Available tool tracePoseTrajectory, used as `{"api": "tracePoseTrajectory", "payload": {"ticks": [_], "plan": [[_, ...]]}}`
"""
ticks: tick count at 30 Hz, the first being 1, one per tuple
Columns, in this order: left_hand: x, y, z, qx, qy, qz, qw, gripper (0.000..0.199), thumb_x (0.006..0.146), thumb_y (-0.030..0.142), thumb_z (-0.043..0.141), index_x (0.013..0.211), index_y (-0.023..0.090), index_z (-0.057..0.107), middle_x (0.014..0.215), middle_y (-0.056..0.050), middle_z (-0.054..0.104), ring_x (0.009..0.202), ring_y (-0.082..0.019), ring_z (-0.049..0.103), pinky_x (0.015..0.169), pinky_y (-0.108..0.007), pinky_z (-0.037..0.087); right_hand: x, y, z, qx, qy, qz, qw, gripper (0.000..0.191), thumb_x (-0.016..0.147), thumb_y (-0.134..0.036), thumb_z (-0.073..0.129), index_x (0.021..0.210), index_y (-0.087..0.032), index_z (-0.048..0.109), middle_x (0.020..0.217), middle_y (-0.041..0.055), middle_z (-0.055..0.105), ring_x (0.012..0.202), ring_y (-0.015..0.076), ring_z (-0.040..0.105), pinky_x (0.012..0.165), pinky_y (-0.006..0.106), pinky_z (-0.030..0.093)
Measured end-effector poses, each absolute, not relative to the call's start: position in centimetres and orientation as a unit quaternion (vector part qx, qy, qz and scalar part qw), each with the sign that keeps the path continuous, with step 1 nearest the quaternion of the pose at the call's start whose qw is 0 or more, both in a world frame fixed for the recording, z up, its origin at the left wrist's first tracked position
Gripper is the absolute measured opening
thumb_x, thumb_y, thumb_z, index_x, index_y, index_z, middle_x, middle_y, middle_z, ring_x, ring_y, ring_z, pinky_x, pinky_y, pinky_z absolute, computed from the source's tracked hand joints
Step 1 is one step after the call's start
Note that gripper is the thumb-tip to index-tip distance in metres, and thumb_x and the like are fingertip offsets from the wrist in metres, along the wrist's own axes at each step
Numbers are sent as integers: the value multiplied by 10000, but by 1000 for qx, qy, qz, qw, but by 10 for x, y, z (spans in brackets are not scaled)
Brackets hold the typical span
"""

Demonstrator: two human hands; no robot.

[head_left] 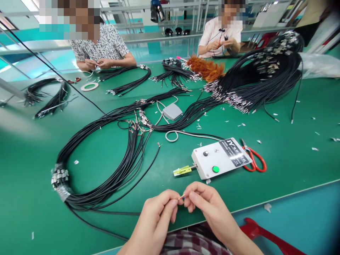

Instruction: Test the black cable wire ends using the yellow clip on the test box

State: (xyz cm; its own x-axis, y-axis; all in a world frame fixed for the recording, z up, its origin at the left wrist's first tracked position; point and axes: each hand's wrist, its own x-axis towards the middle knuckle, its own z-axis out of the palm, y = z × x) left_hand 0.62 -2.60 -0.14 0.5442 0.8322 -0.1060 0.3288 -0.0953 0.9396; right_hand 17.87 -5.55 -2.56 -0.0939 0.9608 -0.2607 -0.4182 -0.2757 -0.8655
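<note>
Close to the table's front edge, my left hand (162, 209) pinches the end of a black cable, whose thin coloured wires (182, 197) poke out between my fingertips. My right hand (203, 202) has its thumb and fingers closed on the other end of those wires. The black cable (117, 213) runs left from behind my left hand to a big looped bundle of black cables (79, 141), bound with clear wrap. Just beyond my hands lies a white control box (212, 159) with a knob, a green button and a yellow-green clip (183, 171) on its shaft.
Red-handled scissors (256, 161) lie beside the box. A large heap of black cables (255, 78) fills the right rear, near an orange fluffy duster (204, 67). Behind the cable loop sits a grey pedal-like block (172, 111). Two people work across the green table (292, 156).
</note>
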Motion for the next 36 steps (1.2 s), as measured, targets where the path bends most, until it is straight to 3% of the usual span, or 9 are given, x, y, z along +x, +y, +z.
{"api": "tracePoseTrajectory", "payload": {"ticks": [10,15,21,24,31,36], "plan": [[6,-24,2,657,430,243,570,307,1000,341,379,771,192,520,572,60,414,531,-120,385,548,-237,311,159,-48,-27,-408,-237,704,531,252,727,-379,819,785,-181,673,649,-37,594,579,64,463,562,187,365],[5,-24,-4,630,423,255,599,306,1010,402,354,888,185,531,584,66,403,535,-126,358,542,-241,306,159,-48,-29,-415,-239,697,534,272,731,-404,811,810,-178,679,696,-19,611,607,74,470,586,200,366],[5,-25,-4,626,420,251,607,335,1008,446,352,877,187,518,601,62,401,555,-128,359,560,-248,304,158,-43,-24,-416,-223,704,530,301,730,-428,803,818,-176,664,646,-38,569,568,66,421,578,205,324],[4,-26,-5,607,426,257,620,306,1004,460,359,969,185,491,595,72,398,548,-129,347,558,-255,296,155,-44,-25,-403,-206,718,529,306,715,-423,814,803,-176,657,615,-54,520,553,63,391,560,205,300],[3,-26,-5,555,449,269,647,398,984,468,406,1193,134,464,592,74,412,554,-135,353,556,-266,294,154,-52,-29,-434,-237,699,516,310,768,-458,770,834,-174,666,645,-40,539,586,76,445,583,210,352],[3,-25,-5,554,440,267,654,428,977,471,432,1192,122,554,598,59,414,564,-127,357,561,-262,295,155,-50,-27,-474,-320,645,508,310,794,-478,729,815,-174,676,712,-8,613,597,94,500,609,239,424]]}}
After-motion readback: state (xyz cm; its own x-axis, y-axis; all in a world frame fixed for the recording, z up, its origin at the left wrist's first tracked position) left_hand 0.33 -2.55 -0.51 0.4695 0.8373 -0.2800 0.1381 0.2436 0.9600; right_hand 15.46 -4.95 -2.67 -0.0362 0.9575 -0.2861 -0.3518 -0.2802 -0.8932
